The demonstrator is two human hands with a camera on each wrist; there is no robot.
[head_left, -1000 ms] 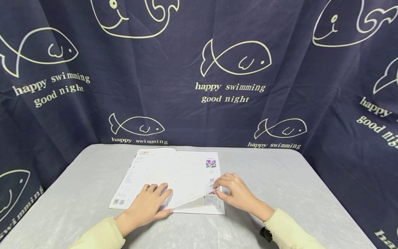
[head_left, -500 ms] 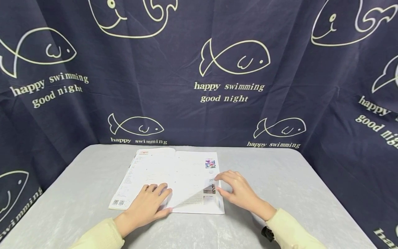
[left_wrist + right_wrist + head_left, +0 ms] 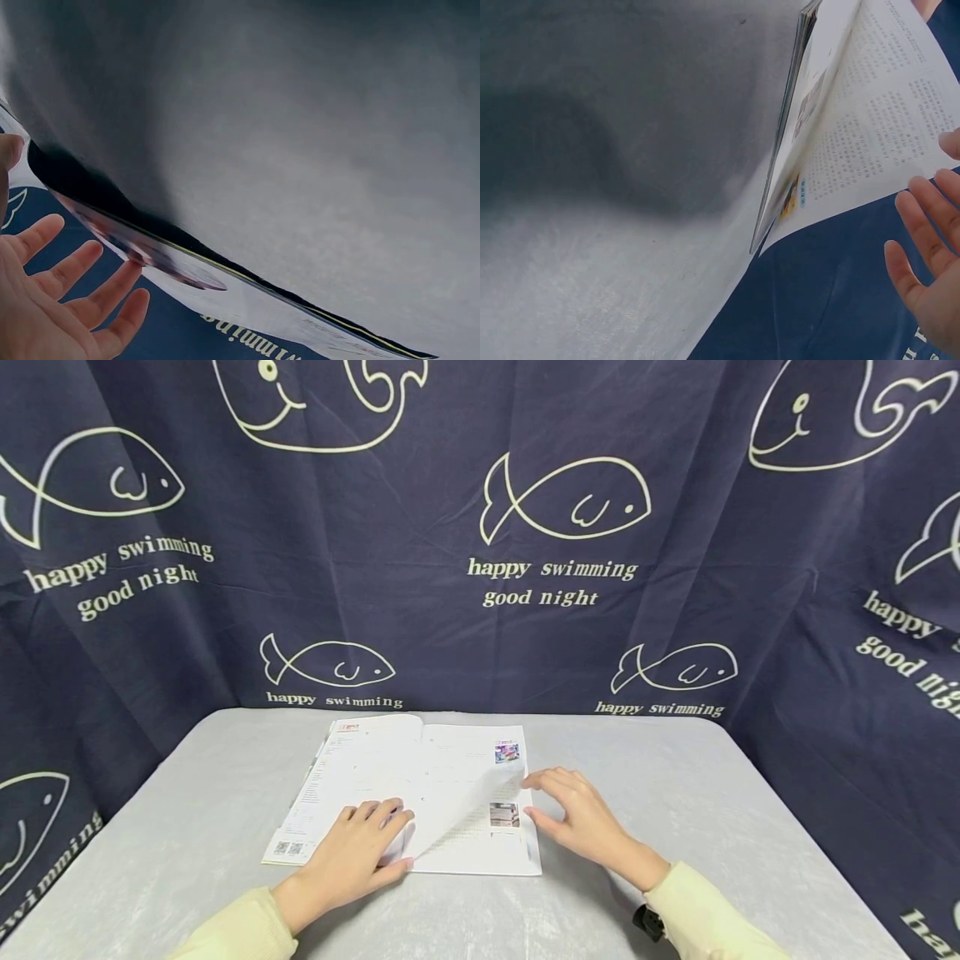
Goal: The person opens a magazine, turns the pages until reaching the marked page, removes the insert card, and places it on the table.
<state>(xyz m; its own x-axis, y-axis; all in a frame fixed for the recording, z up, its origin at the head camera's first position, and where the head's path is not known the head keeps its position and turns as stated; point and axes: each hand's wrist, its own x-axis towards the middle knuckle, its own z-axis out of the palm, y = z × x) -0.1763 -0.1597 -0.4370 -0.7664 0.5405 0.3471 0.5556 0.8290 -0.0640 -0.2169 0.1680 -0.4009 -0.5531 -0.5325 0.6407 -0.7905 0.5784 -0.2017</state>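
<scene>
An open magazine (image 3: 465,752) lies on the table in the head view, its white pages printed with small text and pictures. My left hand (image 3: 352,852) rests on the lower left page, fingers spread, thumb by the bottom edge near the fold. A right-hand page (image 3: 468,793) is lifted at its lower corner, baring another page with a photo (image 3: 504,815) beneath. At its outer edge is my right hand (image 3: 581,814), index fingertip at the paper and thumb apart from it. The right wrist view shows the raised page (image 3: 885,105) curving up beside relaxed right fingers (image 3: 922,232).
The magazine lies on a grey-covered table (image 3: 637,760). Behind and at both sides hangs a dark blue curtain (image 3: 450,635) with fish drawings and lettering. A black wrist device (image 3: 648,922) shows below the right sleeve (image 3: 705,914).
The right hand has shifted slightly away and its thumb has parted from the page corner. The page has lifted and curled further up and left, uncovering more print and the photo. The left hand stays.
</scene>
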